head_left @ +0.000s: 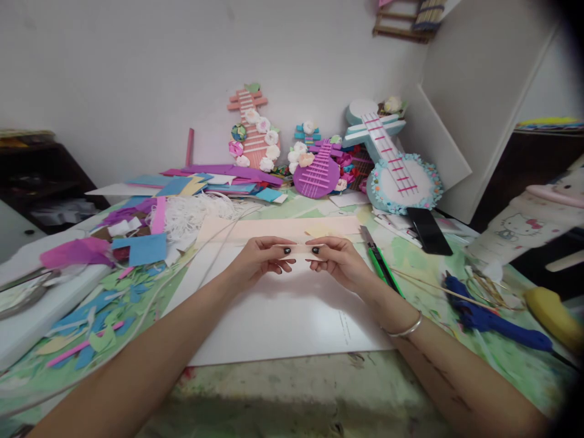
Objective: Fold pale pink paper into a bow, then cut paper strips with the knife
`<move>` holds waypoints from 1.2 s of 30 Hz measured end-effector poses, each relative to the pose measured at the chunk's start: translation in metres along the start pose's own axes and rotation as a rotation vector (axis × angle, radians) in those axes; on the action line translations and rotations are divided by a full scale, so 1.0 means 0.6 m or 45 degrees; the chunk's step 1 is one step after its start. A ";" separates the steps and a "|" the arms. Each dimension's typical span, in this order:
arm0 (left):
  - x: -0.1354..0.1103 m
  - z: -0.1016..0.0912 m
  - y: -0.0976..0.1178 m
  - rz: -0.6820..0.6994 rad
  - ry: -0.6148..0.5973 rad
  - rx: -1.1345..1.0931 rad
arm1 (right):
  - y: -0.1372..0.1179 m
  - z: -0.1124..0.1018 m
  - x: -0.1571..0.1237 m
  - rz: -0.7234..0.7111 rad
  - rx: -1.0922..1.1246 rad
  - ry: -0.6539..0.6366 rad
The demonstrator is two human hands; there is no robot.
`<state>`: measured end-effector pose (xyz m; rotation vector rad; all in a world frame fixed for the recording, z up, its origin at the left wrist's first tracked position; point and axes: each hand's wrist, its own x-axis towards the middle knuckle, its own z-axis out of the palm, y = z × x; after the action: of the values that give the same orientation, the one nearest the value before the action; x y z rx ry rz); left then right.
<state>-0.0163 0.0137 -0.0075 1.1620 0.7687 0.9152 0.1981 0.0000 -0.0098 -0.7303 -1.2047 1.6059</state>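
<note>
Two hands share one short pale cream foam strip [298, 250] — the left hand [260, 258] pinches its left end, the right hand [340, 261] its right end. Its long axis runs left to right between them, just above the large white paper sheet [283, 322] on the surface [283, 389] — equally near both.

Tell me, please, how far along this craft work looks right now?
Done: three decorated guitar models stand at the wall. In hand: the left hand and right hand pinch a plain pale strip by its ends above the white sheet. Left, apparently: the pale strip is joined to nothing yet; the green cutter and blue glue gun lie untouched at the right.
</note>
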 end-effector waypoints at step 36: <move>0.004 0.013 -0.003 0.094 0.138 -0.150 | 0.004 0.006 -0.002 -0.065 0.088 0.021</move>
<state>-0.0081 0.0124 -0.0073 1.0499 0.7526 1.0776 0.1943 -0.0026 -0.0111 -0.6626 -1.1418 1.5889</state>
